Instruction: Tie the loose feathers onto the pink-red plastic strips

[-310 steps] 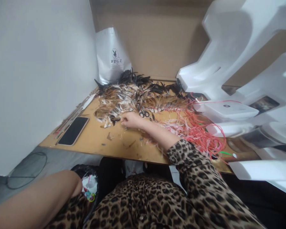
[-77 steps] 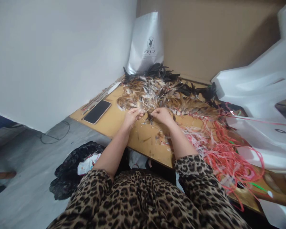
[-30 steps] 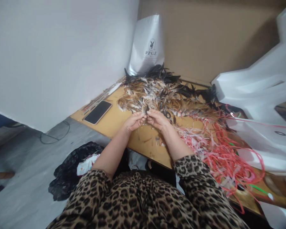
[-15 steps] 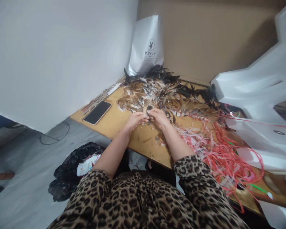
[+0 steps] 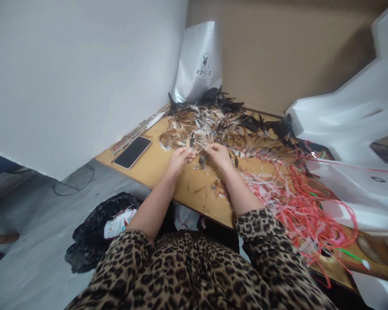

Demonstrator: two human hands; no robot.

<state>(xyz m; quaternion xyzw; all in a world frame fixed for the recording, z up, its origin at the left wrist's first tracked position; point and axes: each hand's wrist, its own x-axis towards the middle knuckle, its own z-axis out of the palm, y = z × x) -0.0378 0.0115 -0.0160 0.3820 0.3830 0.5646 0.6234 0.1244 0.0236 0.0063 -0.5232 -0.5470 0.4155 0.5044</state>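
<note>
Over the near part of the wooden table (image 5: 164,172), my left hand (image 5: 180,159) is closed in a pinch on a small brown and dark feather (image 5: 189,141) that sticks up past its fingertips. A thin pale strand (image 5: 199,150) spans the short gap to my right hand (image 5: 218,156), whose thumb and fingers pinch its other end. Whether the strand belongs to the feather I cannot tell. Just beyond both hands spreads a large heap of brown, white and black feathers (image 5: 207,116). A small dark tuft (image 5: 201,160) lies below the gap between the hands.
A phone (image 5: 132,152) lies left, beside thin sticks (image 5: 132,131) along the wall. Behind the heap stands a white printed bag (image 5: 198,64). Tangled pink ribbon (image 5: 310,211) covers the right side, near white moulded plastic (image 5: 349,112). A black plastic bag (image 5: 93,224) sits on the floor.
My hands have moved slightly apart, and the thin strand now shows between them. The feather held upright between both hands is now at the left fingertips. A dark tuft shows below.
</note>
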